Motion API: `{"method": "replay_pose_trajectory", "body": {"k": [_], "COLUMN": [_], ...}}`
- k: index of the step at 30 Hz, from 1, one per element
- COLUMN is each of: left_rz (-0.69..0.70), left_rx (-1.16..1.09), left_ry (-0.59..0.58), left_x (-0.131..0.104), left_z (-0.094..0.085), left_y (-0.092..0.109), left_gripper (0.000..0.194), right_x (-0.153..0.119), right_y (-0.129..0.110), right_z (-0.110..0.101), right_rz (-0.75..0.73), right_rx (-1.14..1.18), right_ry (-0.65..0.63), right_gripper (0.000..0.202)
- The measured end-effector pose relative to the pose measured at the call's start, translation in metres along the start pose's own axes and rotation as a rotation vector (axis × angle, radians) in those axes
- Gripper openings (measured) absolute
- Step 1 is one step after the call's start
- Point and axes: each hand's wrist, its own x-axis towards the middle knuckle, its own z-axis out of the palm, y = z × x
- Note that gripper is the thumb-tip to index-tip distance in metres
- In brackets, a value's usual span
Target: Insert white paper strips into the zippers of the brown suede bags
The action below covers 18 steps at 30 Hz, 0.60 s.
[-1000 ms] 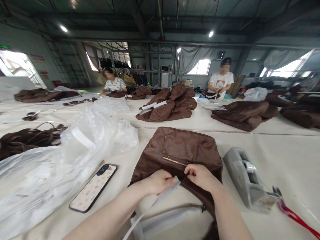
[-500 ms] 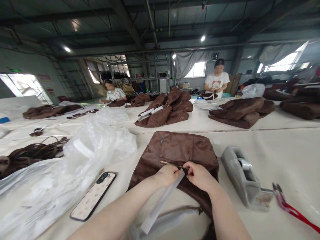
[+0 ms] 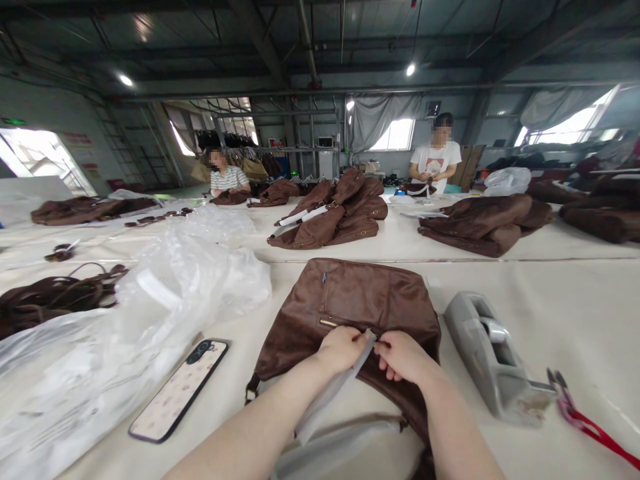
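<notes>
my left hand (image 3: 345,349) has its grip clamped on the white strip (image 3: 340,383); my right hand (image 3: 403,357) pinches over the brown bag (image 3: 363,293), hold unclear; tugging unevenly could crease the strip.

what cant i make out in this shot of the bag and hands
Head view, right hand: what its grip holds, hidden by its own fingers.
Head view, zipper: right end, hidden behind the left hand.
Head view, label on the brown handbag: wording, too small.
Head view, plastic sheeting: print, blurred.
Head view, red-handled nippers: handle ends, cut off by the right edge.
</notes>
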Motion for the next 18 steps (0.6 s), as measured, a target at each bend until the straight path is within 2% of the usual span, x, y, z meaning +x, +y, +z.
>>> {"method": "replay_pose_trajectory", "body": {"k": [4, 7, 10, 12, 14, 16, 18], "left_rz": [-0.02, -0.06, -0.073, 0.023, 0.193, 0.333, 0.388], "left_rx": [-0.097, -0.166, -0.091, 0.039, 0.182, 0.302, 0.385], "left_ry": [0.03, 0.052, 0.135, 0.24, 0.325, 0.334, 0.287], "left_x": [-0.002, -0.002, -0.007, -0.013, -0.021, -0.028, -0.032], "left_z": [0.005, 0.009, 0.01, 0.011, 0.012, 0.013, 0.014], "left_y": [-0.006, -0.007, -0.004, -0.001, 0.003, 0.007, 0.011], "left_gripper": [0.038, 0.031, 0.025, 0.022, 0.022, 0.021, 0.02], "right_x": [0.006, 0.009, 0.011, 0.011, 0.011, 0.011, 0.01], "right_y": [0.002, 0.001, 0.0, 0.0, 0.0, 0.0, 0.0], "right_z": [0.008, 0.008, 0.008, 0.008, 0.008, 0.008, 0.008], "right_rz": [0.041, 0.063, 0.065, 0.061, 0.046, 0.026, 0.013], "right_rx": [0.072, 0.137, 0.183, 0.205, 0.218, 0.228, 0.241], "right_ry": [-0.087, -0.098, -0.083, -0.065, -0.043, -0.031, -0.033], "right_gripper": [0.027, 0.03, 0.027, 0.023, 0.021, 0.022, 0.023]}}
